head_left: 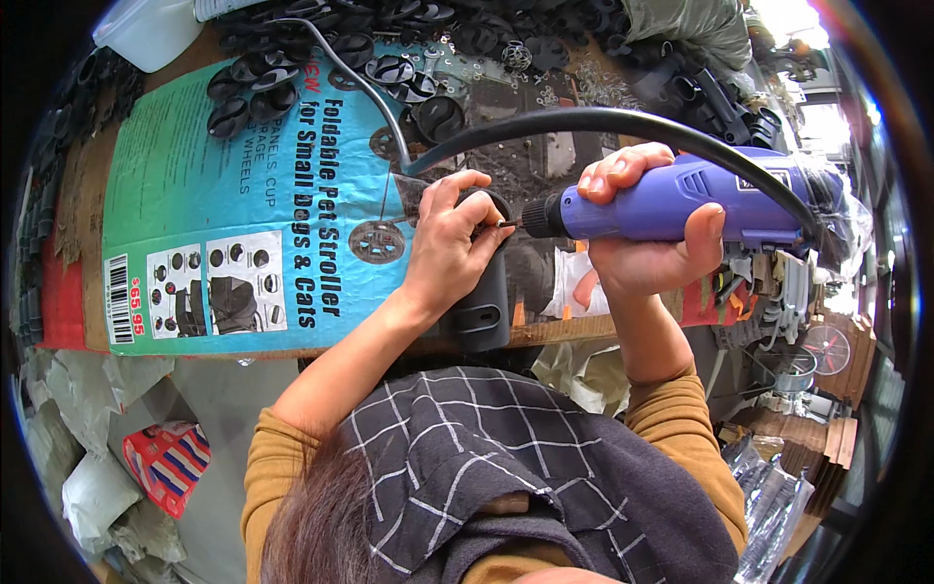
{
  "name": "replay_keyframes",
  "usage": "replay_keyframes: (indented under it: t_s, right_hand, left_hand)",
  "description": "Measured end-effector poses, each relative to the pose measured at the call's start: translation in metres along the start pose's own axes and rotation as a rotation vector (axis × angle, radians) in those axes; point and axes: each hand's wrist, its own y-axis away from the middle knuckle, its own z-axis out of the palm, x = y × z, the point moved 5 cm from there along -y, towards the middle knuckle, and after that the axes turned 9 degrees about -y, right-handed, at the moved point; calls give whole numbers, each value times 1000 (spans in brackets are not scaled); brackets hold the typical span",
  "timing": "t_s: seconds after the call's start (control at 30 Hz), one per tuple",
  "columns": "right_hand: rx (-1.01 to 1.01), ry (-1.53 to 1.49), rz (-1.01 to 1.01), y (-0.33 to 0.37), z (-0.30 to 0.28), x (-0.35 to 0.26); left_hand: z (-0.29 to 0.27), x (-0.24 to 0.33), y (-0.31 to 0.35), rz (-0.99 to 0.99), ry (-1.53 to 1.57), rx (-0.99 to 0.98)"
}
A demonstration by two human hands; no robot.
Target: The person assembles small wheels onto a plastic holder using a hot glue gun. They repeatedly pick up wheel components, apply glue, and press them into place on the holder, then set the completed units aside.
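Observation:
My right hand [647, 219] is wrapped round a purple electric screwdriver [681, 202] with a black collar, held lying sideways with its tip toward the left. Its thin bit [513, 223] reaches the fingertips of my left hand [455, 234]. There the thumb and index finger are pinched together; whatever small thing sits between them is too hidden to name. Beneath and beside the left hand is a long black plastic part [479, 316] with a slot near its near end. The hand covers much of its far end.
A printed cardboard sheet [185, 195] covers the bench's left side. Black plastic wheel-like caps [229, 119] lie on it, near a small wrench [429, 64] and scattered small hardware [584, 90]. The screwdriver's black cord [584, 119] arches over the bench. A white tub [151, 34] stands far left.

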Motion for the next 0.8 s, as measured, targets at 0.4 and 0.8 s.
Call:
replay_keyframes:
  t_s: [0.4, 0.8]
  right_hand:
    - [-36, 49, -67, 1, 0, -2]
    - [-71, 157, -162, 10, 13, -5]
  left_hand:
    - [0, 0, 0, -4, 37, 31]
    - [1, -2, 2, -44, 159, 42]
